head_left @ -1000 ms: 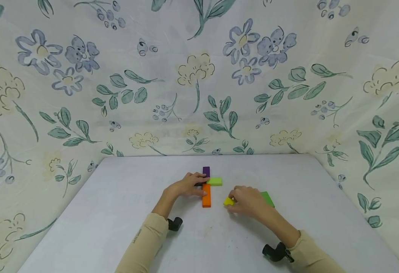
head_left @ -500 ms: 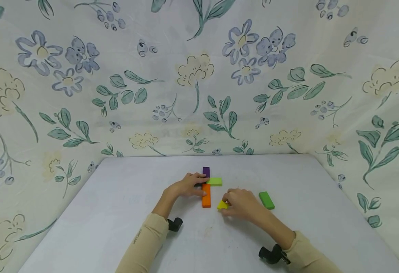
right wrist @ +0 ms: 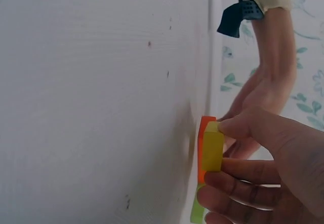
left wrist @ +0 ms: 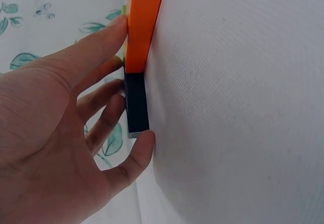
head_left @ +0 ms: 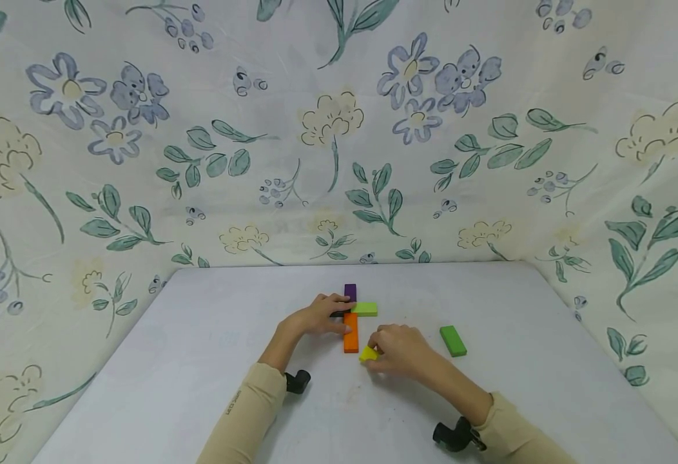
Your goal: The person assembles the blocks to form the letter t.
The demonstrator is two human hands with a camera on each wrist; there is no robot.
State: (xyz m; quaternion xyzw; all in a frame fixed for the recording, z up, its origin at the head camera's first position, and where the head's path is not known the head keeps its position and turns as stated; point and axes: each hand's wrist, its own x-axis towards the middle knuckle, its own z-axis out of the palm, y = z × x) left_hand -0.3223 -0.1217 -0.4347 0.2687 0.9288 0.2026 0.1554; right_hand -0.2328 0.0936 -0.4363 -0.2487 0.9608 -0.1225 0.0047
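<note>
My left hand (head_left: 318, 314) rests at a cross of wooden blocks, its fingers spread over them. In the left wrist view, a fingertip touches the side of the orange block (left wrist: 143, 27) and another touches the end of the black block (left wrist: 136, 105). A purple block (head_left: 350, 292) points away at the back, and a lime green block (head_left: 366, 309) extends to the right. My right hand (head_left: 399, 348) pinches a small yellow block (right wrist: 213, 148) between thumb and fingers, just right of the orange block's near end. Fingers cover part of the yellow block in the head view.
A darker green block (head_left: 453, 341) lies alone on the white table (head_left: 339, 412), right of my right hand. A floral cloth (head_left: 292, 129) hangs behind and at both sides. Black wrist cameras (head_left: 457, 435) are strapped to both forearms.
My right hand has moved left and slightly nearer with the yellow block, closing on the orange block and uncovering the darker green block. The left hand has stayed still.
</note>
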